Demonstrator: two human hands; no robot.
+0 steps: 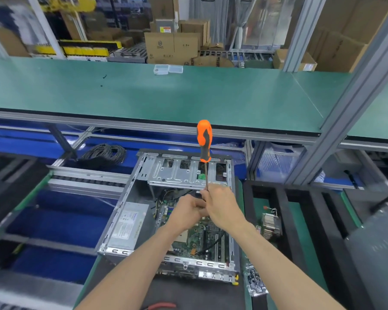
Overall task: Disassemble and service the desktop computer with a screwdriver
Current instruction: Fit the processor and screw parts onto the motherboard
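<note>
An open desktop computer case lies on its side below me, with its motherboard, grey power supply and metal drive cage exposed. A screwdriver with an orange and black handle points handle-up above the case. My right hand grips its metal shaft near the tip. My left hand meets the right one at the tip end, fingers curled there; what it pinches is hidden.
A heatsink and a removed circuit part lie right of the case. A coil of black cable sits behind it at left. Two clear plastic boxes stand on the green upper shelf. Red-handled pliers lie at the bottom edge.
</note>
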